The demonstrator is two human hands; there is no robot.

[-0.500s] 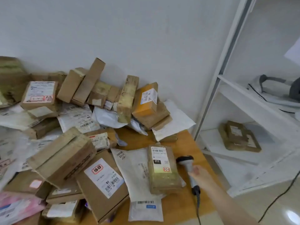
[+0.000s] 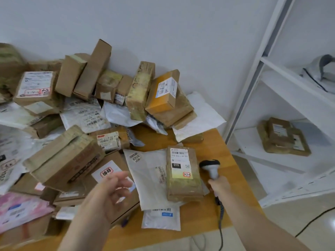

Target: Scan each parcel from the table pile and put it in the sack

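right hand [image 2: 218, 185]: curled tight round the handle of the scanner [image 2: 211, 168], low over the right part of the table [image 2: 199, 214].
scanner: upright in that grip, dark head uppermost, just right of the taped box [image 2: 183, 180]; cable [image 2: 220, 223] trailing down past the table's front edge.
left hand [image 2: 108, 192]: raised over the near parcels, fingers loosely spread and a little bent, holding nothing; blurred.
taped box: flat on the table's right part, label up with "010" and "3-2-5", resting on a white mailer [image 2: 146, 174].
white mailer: spread flat, overlapping a small mailer [image 2: 161, 219] near the front edge.
labelled carton [image 2: 112, 163]: brown, beneath the left hand, partly hidden by it.
parcel pile [image 2: 72, 115]: brown boxes and pale bags heaped from the left edge back to the wall, an orange box [image 2: 163, 95] tilted at the right end.
table: wooden, against a white wall.
shelf unit [image 2: 255, 73]: white, right of the table, a few brown parcels [image 2: 284, 136] on a lower shelf.
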